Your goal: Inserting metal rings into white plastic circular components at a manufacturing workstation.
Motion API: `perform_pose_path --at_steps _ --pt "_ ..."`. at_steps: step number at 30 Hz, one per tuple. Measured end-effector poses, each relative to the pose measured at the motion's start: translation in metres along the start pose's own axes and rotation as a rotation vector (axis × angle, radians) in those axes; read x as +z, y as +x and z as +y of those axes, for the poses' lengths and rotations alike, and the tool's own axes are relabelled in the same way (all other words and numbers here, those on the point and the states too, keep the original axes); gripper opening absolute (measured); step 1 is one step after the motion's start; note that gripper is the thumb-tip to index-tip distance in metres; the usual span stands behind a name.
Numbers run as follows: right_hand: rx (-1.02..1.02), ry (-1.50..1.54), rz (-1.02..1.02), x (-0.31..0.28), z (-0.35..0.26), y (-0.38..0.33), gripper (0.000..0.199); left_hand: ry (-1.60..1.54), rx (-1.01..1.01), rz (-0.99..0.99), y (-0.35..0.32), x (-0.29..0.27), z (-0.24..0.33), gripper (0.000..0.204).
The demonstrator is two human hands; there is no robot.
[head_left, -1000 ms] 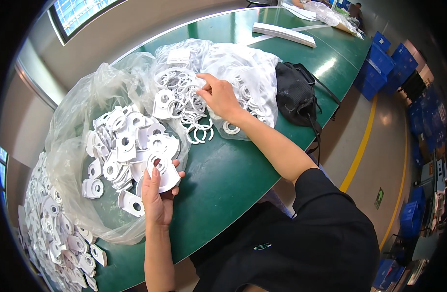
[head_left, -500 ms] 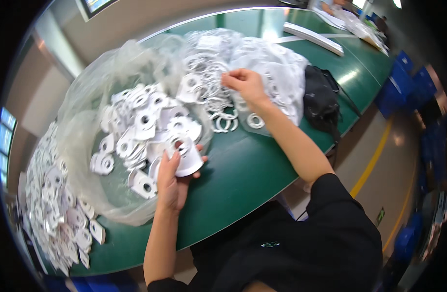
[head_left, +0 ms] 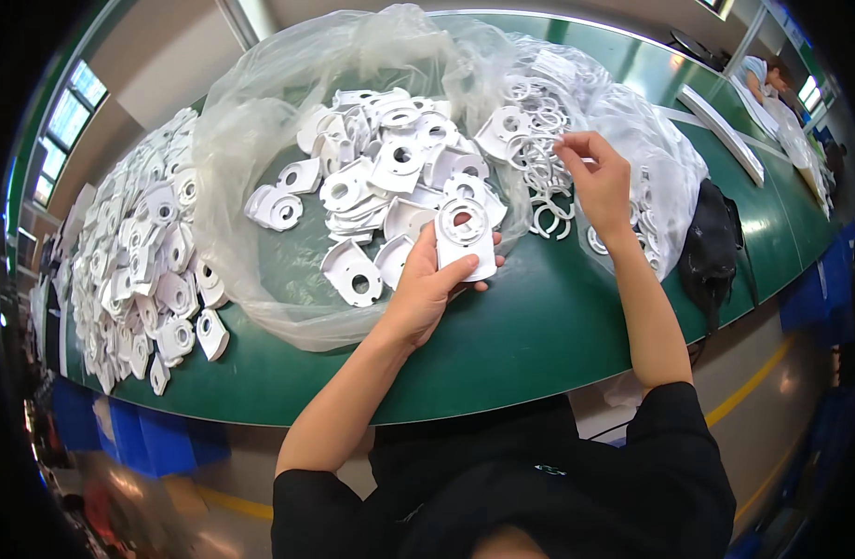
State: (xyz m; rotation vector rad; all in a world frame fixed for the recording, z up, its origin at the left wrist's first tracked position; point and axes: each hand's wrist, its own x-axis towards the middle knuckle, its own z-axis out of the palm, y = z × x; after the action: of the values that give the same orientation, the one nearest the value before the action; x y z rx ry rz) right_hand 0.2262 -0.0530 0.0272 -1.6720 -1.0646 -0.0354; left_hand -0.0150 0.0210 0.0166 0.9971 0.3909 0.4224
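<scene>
My left hand (head_left: pixel 429 284) grips a white plastic part (head_left: pixel 465 265), a flat plate with a rounded end and a round hole. Its ringed face is turned up, with my thumb on top and fingers beneath. My right hand (head_left: pixel 597 177) hovers at the edge of a heap of white rings (head_left: pixel 544 121), thumb and forefinger pinched together. Whatever sits between those fingertips is too small to make out. Behind my left hand, similar white plates (head_left: pixel 400 154) lie piled inside an open clear plastic bag (head_left: pixel 227 196).
A larger pile of white plates (head_left: pixel 134 279) spreads over the left of the green table (head_left: pixel 530 345). Right of the rings lie another clear bag (head_left: pixel 670 154), a black bag (head_left: pixel 712 247) and a long white strip (head_left: pixel 723 135). Another person (head_left: pixel 753 74) is at the far right.
The view has swung left, so the table's contents appear farther right. The plate in my left hand now stands more upright, facing me. My right hand stays by the rings, still pinched.
</scene>
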Motion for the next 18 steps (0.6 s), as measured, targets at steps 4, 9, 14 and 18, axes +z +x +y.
perform_pose_path --at_steps 4,9,14,18 --pt "-0.037 -0.032 0.103 0.001 -0.002 -0.001 0.016 0.019 0.008 -0.028 0.001 0.001 0.001 0.051" --pt "-0.09 0.345 0.118 0.001 0.001 0.006 0.019 0.049 0.006 -0.055 0.001 0.001 0.002 0.054" --pt "-0.029 0.361 -0.282 0.01 -0.033 -0.021 0.021 0.057 0.019 -0.05 0.0 0.0 0.0 0.057" --pt "-0.334 0.17 -0.423 0.021 -0.048 -0.033 0.021 0.122 0.023 -0.052 0.002 0.0 -0.005 0.056"
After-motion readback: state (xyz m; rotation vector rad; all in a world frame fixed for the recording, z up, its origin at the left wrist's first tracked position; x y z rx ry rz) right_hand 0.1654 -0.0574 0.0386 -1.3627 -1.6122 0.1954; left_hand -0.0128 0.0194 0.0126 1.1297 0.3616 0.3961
